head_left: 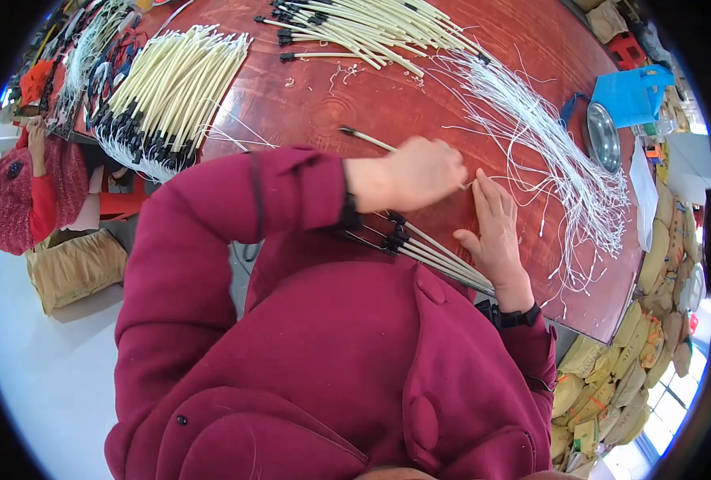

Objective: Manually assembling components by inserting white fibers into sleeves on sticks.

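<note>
Well left of the left grip (423, 174), a bundle (171, 80) is lying on the tabletop (279, 112); nearer, a tube (369, 140) is poking out dark-tipped. And that left grip is clasping it, closed, while spare tubes (355, 32) are lying beyond. Just right, the right grip (497, 228) is extending its fingers; whether it's pinching one of the cords (567, 140) sprawling farther right, I can't tell. Seemingly, tube and cord are being joined; the next move is probably calling for careful alignment.
</note>
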